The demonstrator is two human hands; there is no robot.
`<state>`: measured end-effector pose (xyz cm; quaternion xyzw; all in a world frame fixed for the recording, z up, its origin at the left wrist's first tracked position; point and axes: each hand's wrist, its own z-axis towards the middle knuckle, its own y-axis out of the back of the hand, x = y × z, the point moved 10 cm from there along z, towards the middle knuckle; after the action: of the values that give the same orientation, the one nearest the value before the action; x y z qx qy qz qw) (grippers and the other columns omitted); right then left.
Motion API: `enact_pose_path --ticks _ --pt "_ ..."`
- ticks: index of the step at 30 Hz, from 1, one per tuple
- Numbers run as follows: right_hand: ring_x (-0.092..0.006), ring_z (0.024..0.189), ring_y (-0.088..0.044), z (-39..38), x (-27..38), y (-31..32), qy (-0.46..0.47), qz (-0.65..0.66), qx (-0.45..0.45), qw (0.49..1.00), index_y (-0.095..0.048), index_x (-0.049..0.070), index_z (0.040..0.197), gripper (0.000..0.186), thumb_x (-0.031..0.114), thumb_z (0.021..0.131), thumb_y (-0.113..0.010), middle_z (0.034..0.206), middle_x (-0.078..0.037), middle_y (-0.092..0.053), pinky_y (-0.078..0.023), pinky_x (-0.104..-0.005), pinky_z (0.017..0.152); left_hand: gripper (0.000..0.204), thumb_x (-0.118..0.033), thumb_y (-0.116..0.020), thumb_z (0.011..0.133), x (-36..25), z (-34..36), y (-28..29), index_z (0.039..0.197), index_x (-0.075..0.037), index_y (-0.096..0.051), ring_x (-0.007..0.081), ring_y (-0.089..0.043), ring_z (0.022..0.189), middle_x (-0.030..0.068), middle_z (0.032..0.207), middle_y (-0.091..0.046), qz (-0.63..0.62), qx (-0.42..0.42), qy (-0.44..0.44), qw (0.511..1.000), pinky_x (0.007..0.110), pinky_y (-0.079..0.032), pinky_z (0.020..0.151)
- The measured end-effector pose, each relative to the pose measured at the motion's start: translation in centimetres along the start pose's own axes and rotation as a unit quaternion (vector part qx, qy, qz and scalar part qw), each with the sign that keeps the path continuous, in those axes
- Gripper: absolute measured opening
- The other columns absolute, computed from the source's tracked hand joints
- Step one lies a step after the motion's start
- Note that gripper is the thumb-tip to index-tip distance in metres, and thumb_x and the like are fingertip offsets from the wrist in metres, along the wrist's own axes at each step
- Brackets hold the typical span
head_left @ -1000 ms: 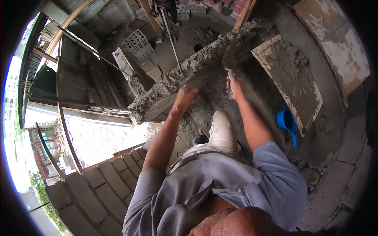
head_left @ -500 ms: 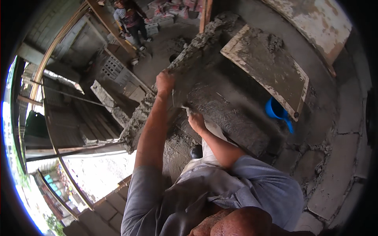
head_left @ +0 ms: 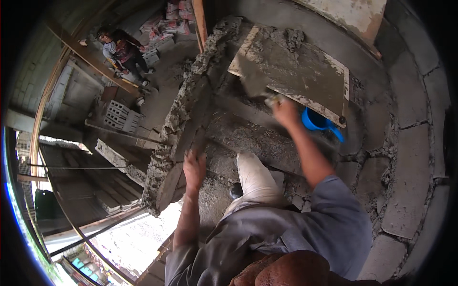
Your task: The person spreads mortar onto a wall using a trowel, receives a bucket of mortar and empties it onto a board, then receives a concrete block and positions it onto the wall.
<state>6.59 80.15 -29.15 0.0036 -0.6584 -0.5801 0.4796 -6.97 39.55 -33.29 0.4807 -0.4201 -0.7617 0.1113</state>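
Observation:
My right hand (head_left: 286, 112) is closed round the handle of a trowel (head_left: 254, 78). The motion-blurred blade reaches over the near left edge of a board (head_left: 339, 106) smeared with grey mortar. A heap of wet mortar (head_left: 291, 38) lies at the board's far side. My left hand (head_left: 194, 169) is beside the low block wall (head_left: 202, 102), its fingers loosely bent and apart, apparently with nothing in them. Rough wet mortar (head_left: 174, 119) runs along the top of that wall. Whether the left fingertips touch the wall, I cannot tell.
A blue dipper (head_left: 317, 121) sits partly under the board's near edge. Hollow blocks (head_left: 119, 116) and a person (head_left: 125, 52) are beyond the wall at far left. A wooden post (head_left: 199, 24) rises at the wall's far end. Block walling (head_left: 408, 181) curves along the right.
My right hand has swung right and away from the wall, bringing the trowel to the board. The left hand has drawn back nearer to me along the wall. The view has shifted to the right.

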Motion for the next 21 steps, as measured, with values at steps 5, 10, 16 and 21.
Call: enact_pose_path --ticks 5,10,16,21 --pt "-0.0427 0.085 -0.065 7.5 -8.6 13.1 -0.078 -0.176 0.074 0.978 -0.067 -0.005 0.093 0.038 0.031 0.089 -0.057 0.089 -0.028 -0.066 -0.05 -0.0491 0.075 0.036 -0.017 -0.061 0.087 7.7 -8.8 -6.5 0.12 -0.003 -0.058 0.0419 -0.061 0.102 0.0243 0.112 -0.063 -0.041 0.16 0.014 0.986 0.045 -0.049 0.087" --pt "-0.0428 0.099 -0.063 14.3 -15.6 12.6 -0.081 -0.284 0.183 0.938 -0.067 -0.004 0.101 0.04 0.032 0.09 -0.054 0.105 -0.027 -0.065 -0.048 -0.0485 0.089 0.038 -0.017 -0.064 0.084 10.6 -12.7 -8.1 0.119 -0.002 -0.06 0.0387 -0.064 0.095 0.0218 0.105 -0.067 -0.01 0.18 0.043 0.983 0.044 -0.051 0.083" --pt "-0.0424 0.097 -0.064 28.3 -12.1 8.2 -0.036 -0.31 0.117 0.943 -0.067 -0.003 0.099 0.037 0.031 0.091 -0.056 0.102 -0.027 -0.065 -0.049 -0.0507 0.083 0.039 -0.018 -0.066 0.083 11.7 -10.9 -10.0 0.118 -0.001 -0.06 0.0351 -0.066 0.092 0.0183 0.096 -0.07 -0.026 0.249 0.151 0.956 0.041 -0.052 0.082" --pt "-0.0394 0.109 -0.06 32.2 -8.3 6.9 -0.081 -0.354 0.106 0.926 -0.066 0.0 0.108 0.036 0.028 0.091 -0.052 0.115 -0.023 -0.063 -0.048 -0.0479 0.092 0.034 -0.018 -0.066 0.085 14.6 -10.0 -10.9 0.115 -0.004 -0.06 0.034 -0.068 0.081 0.0161 0.095 -0.07 -0.011 0.218 0.144 0.965 0.043 -0.053 0.073"
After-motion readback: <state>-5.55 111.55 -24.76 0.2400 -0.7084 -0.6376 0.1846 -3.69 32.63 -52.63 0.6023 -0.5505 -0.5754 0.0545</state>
